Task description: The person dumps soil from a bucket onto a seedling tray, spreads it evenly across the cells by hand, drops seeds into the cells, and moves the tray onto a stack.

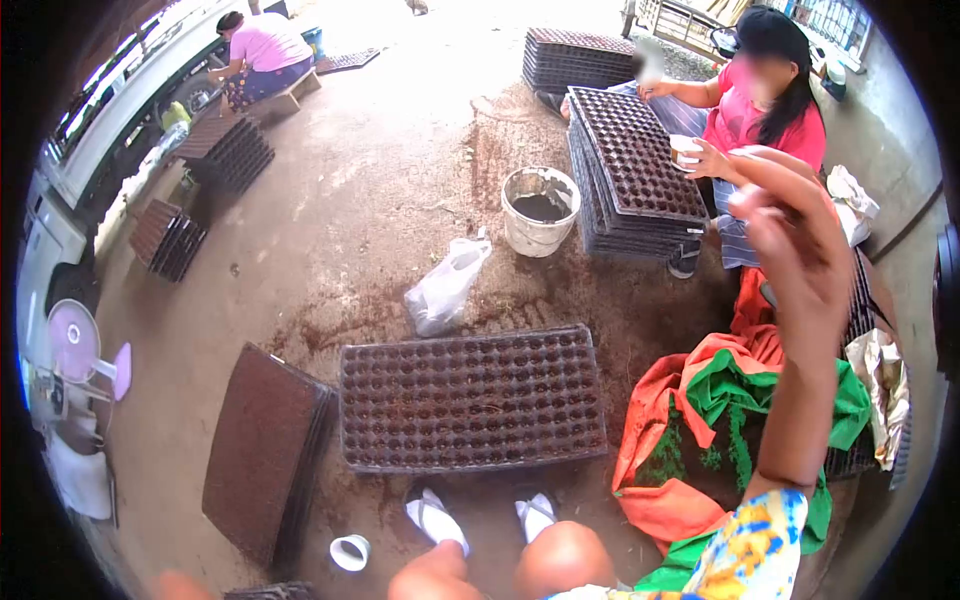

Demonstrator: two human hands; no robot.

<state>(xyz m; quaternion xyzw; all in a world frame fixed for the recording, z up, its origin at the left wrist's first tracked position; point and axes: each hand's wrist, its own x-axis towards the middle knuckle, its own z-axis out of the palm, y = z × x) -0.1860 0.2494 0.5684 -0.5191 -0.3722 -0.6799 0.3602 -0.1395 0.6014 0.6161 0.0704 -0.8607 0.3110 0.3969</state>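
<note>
My right hand (805, 235) is raised at the right, its fingers bent, apart and slightly blurred, with no object visible in it. Below its forearm lies an orange and green sack (690, 385) with dark soil and small green seedlings inside. A blurred patch of skin at the lower left edge seems to be my left hand (182, 586); its fingers are hidden. Before my feet lies a black seedling tray (472, 400) with rows of soil-filled cells. Beside it on the left stands a stack of trays (262, 450) with soil over the top. A white cup (349, 552) lies on its side nearby.
A co-worker (770, 115) at the upper right holds a white cup (687, 150) by a tray stack (640, 150). A bucket of soil (540, 210) and a plastic bag (447, 285) stand ahead. Another person (265, 55) sits far left, near more tray stacks (225, 150). A fan (75, 340) stands left.
</note>
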